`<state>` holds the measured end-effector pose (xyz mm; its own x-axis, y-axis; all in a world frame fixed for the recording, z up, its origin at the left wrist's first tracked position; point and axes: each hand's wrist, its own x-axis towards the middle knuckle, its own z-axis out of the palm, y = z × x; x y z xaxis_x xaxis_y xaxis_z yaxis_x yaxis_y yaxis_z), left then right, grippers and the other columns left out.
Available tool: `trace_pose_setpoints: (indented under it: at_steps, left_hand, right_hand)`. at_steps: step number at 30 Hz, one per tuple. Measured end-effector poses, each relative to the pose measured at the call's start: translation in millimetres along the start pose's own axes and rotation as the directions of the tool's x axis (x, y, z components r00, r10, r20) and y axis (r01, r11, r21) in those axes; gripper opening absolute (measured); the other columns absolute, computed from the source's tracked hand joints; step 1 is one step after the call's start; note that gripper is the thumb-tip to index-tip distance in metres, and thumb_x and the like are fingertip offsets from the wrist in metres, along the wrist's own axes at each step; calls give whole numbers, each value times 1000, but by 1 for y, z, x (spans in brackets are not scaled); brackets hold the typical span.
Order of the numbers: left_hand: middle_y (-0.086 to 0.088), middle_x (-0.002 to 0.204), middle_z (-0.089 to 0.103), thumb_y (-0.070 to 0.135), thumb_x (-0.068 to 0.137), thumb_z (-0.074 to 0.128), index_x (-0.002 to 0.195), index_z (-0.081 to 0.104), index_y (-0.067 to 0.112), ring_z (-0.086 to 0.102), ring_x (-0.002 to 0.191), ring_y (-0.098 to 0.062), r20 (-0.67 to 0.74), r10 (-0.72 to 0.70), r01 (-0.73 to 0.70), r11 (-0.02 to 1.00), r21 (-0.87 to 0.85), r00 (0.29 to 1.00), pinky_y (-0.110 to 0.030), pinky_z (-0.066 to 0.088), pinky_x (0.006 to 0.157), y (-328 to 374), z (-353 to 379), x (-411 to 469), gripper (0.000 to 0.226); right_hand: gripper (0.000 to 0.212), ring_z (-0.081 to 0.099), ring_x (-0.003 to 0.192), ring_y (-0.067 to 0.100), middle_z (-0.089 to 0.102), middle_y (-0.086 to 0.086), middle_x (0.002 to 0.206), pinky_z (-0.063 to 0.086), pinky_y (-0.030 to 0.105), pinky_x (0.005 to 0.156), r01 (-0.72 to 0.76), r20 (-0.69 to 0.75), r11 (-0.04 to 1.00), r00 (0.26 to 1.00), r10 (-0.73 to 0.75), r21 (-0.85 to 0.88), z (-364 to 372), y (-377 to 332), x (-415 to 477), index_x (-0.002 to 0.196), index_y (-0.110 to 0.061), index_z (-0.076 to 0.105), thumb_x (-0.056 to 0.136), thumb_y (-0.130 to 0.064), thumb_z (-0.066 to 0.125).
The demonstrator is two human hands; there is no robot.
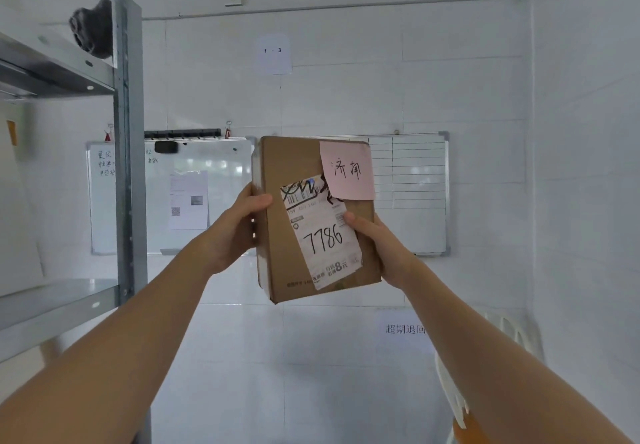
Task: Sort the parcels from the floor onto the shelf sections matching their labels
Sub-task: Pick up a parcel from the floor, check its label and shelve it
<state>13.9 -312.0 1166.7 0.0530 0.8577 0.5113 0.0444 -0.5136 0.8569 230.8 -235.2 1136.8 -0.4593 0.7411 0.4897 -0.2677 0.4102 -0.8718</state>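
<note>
A brown cardboard parcel [294,166] is held upright in front of me at chest height, its face toward the camera. It carries a pink sticky note [348,170] with handwritten characters and a white shipping label [323,235] marked 7786. My left hand [239,228] grips the parcel's left edge, thumb on the front. My right hand [379,249] holds its right edge, thumb resting on the label. The grey metal shelf [128,152] stands to the left of the parcel.
Two whiteboards [221,173] hang on the tiled wall behind the parcel. A paper sign reading 1-3 [273,53] is taped higher up. A dark bundle [91,29] lies on the top shelf. A white plastic chair [498,346] stands at the lower right.
</note>
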Motion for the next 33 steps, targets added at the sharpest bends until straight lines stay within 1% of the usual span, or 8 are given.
trace_pose_setpoints:
  at_steps: [3, 6, 9, 12, 17, 23, 28, 33]
  left_hand:
    - [-8, 116, 60, 48, 54, 63, 133, 43, 14, 59, 101, -25, 20, -20, 21, 999, -44, 1000, -35, 55, 70, -6, -5, 0, 88]
    - [-7, 112, 61, 51, 56, 62, 135, 45, 14, 58, 102, -27, -18, -18, 17, 996, -90, 1000, -41, 49, 81, -12, -5, 1, 88]
    - [-1, 112, 65, 53, 75, 55, 135, 46, 23, 63, 99, -19, -108, 10, -21, 995, -99, 994, -31, 52, 74, -19, 10, 4, 67]
    - [0, 107, 69, 46, 89, 48, 130, 47, 27, 68, 89, -16, -184, -24, -6, 987, -161, 983, -27, 55, 61, -29, 23, 5, 45]
    - [-8, 119, 66, 47, 82, 57, 133, 47, 29, 66, 98, -26, -205, -16, -39, 964, -262, 979, -35, 57, 66, -36, 23, 5, 55]
    - [-3, 109, 69, 48, 74, 56, 134, 46, 26, 68, 93, -22, -202, 11, -69, 957, -280, 979, -33, 57, 64, -41, 17, 7, 65]
    - [2, 98, 71, 47, 75, 58, 133, 47, 26, 71, 80, -15, -201, 11, -66, 961, -269, 979, -29, 57, 58, -43, 11, 5, 62]
    - [-2, 107, 70, 48, 79, 57, 135, 46, 27, 71, 84, -18, -207, -7, -43, 971, -235, 978, -30, 57, 60, -40, -8, -1, 61]
  right_hand:
    - [62, 70, 93, 28, 70, 10, 111, 59, 41, 77, 9, 30, 998, 999, -12, 69, -2, 1, 1, 130, -25, 46, 72, -27, 68]
    - [63, 69, 95, 30, 68, 12, 116, 58, 44, 79, 20, 30, 996, 999, -22, 88, 1, 0, 2, 130, -24, 46, 71, -23, 69]
    - [60, 72, 87, 26, 71, 10, 110, 59, 39, 69, 94, -65, 989, 994, -87, 117, 4, -1, 3, 124, -24, 51, 68, -19, 72]
    - [73, 71, 92, 29, 68, 12, 117, 59, 41, 71, 144, -135, 982, 983, -127, 126, 6, 2, 4, 132, -24, 48, 66, -17, 76]
    - [77, 71, 93, 29, 64, 12, 122, 58, 40, 70, 164, -130, 979, 981, -147, 125, 10, 7, 5, 137, -25, 43, 67, -13, 75]
    - [78, 71, 92, 27, 66, 12, 121, 59, 39, 70, 151, -122, 975, 984, -132, 160, 14, 12, 5, 136, -25, 43, 66, -11, 73]
    - [75, 72, 88, 22, 67, 7, 116, 58, 34, 66, 161, -97, 974, 984, -147, 160, 19, 15, 4, 136, -26, 41, 69, -11, 70]
    - [75, 72, 90, 23, 66, 8, 118, 58, 35, 65, 149, -63, 964, 988, -139, 218, 38, 24, 12, 138, -26, 40, 70, -11, 68]
